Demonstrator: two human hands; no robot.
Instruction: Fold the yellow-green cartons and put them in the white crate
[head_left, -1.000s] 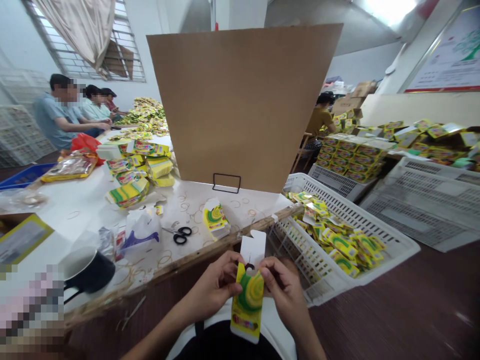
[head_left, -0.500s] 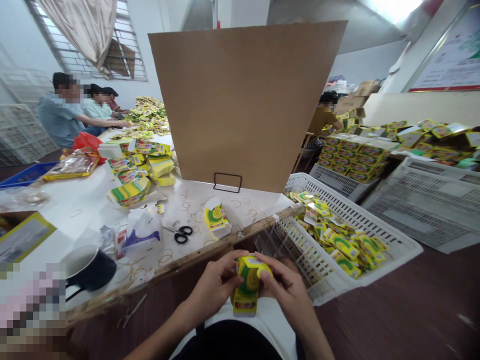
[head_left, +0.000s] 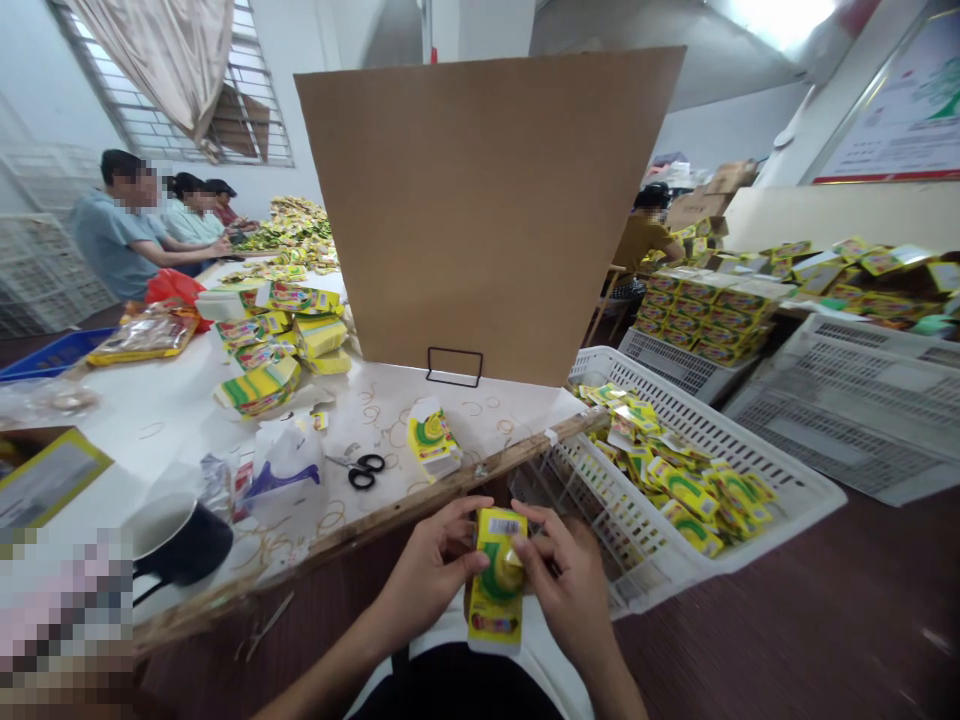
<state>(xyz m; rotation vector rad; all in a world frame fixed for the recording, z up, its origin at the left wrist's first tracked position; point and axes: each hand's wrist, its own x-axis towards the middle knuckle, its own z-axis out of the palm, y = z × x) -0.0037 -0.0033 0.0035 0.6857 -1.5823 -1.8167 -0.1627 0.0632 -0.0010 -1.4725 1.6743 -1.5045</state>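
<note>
Yellow-and-green carton (head_left: 496,595) is held b/w a person's bare hands, above the lap (head_left: 465,690) & just off the near edge of a white table (head_left: 165,385). L hand (head_left: 435,565) grips one side, thumb on the front; R hand (head_left: 564,572) has its thumb near the upper front, fingers bent round the other side. Fingertips behind the carton are out of sight, as is its back; a barcode shows up top, but the small print can't be read. Lower L, a pixelated patch (head_left: 64,610) masks part of the scene; an open box (head_left: 56,480) is cut off by the frame's L edge. Brown cardboard panel (head_left: 487,220) blocks the mid-bkgd. Tabletop, edged in worn wood, carries loose rubber bands (head_left: 330,520), black-handled scissors (head_left: 365,472), a dark mug (head_left: 191,540), a small carton stack (head_left: 433,440) & a larger carton pile (head_left: 285,350). At R, a white plastic crate (head_left: 795,505) holds a jumble of cartons (head_left: 682,490). Bkgd L: co-workers (head_left: 116,245), faces blurred, nr a barred window (head_left: 259,100); bkgd R: another person (head_left: 645,240), partly hidden, & a wall poster (head_left: 900,120), cropped.
</note>
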